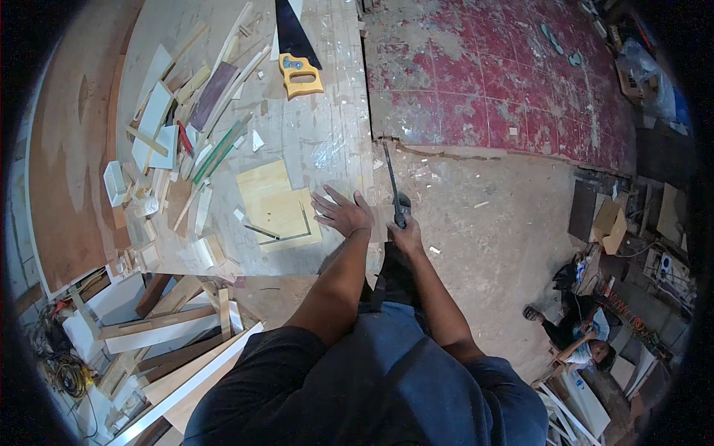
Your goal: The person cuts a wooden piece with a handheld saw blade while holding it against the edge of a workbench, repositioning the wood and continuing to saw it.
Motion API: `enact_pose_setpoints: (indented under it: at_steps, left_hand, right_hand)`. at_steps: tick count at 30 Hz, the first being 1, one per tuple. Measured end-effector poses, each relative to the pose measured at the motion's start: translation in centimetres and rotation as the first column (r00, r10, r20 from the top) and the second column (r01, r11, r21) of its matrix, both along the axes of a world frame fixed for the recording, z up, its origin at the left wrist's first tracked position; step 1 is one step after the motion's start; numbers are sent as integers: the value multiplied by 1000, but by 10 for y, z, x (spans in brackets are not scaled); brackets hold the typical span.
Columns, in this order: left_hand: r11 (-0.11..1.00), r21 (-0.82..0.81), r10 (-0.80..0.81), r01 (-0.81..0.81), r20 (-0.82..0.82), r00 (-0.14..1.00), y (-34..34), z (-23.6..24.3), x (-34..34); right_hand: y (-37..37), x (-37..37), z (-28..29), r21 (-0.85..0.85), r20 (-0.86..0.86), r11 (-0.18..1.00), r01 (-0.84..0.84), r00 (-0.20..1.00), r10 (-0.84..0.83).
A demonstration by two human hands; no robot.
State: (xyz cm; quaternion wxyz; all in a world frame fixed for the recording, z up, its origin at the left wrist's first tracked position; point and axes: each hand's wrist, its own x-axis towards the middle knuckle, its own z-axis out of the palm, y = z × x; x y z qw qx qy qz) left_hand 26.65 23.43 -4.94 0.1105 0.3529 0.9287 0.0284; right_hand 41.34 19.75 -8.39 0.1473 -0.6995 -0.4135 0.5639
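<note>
Fingers spread, my left hand (346,215) presses down on a pale brown board (379,208) at the bench's right edge. My right hand (404,236), closed, grips the dark handle of a narrow-bladed saw (390,169), which stands alongside that edge with its blade pointing away from me. Left of my left hand lie yellowish plywood pieces (268,193), a pencil (259,232) and a dark L-shaped strip or square (305,218). A larger handsaw with a yellow handle (299,85) rests farther up the bench.
The worktable (312,134) carries scattered offcuts (160,134) on its left. Scrap wood (167,327) is piled below it, near coiled cables (71,375). Worn red flooring (498,74) stretches beyond the concrete (483,223). Another person (587,342) sits at lower right among boards and boxes.
</note>
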Motion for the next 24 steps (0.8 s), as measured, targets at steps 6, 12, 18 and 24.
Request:
enact_pose_setpoints:
  at_steps: [6, 12, 18, 24]
  left_hand:
    - [1000, 3, 11, -11, -55, 998, -7, -9, -10]
    - [999, 45, -16, 19, -52, 999, -2, -9, 1]
    - [998, 57, -20, 24, -58, 998, -3, -9, 0]
    - [999, 39, -18, 20, -56, 998, -3, -7, 2]
  right_hand:
    - [9, -25, 82, 287, 154, 958, -22, 988, -23]
    - [-27, -27, 94, 260, 276, 942, -212, 951, 138]
    - [-42, -56, 116, 182, 317, 923, -340, 908, 272]
    - [-57, -57, 116, 126, 296, 920, -370, 900, 321]
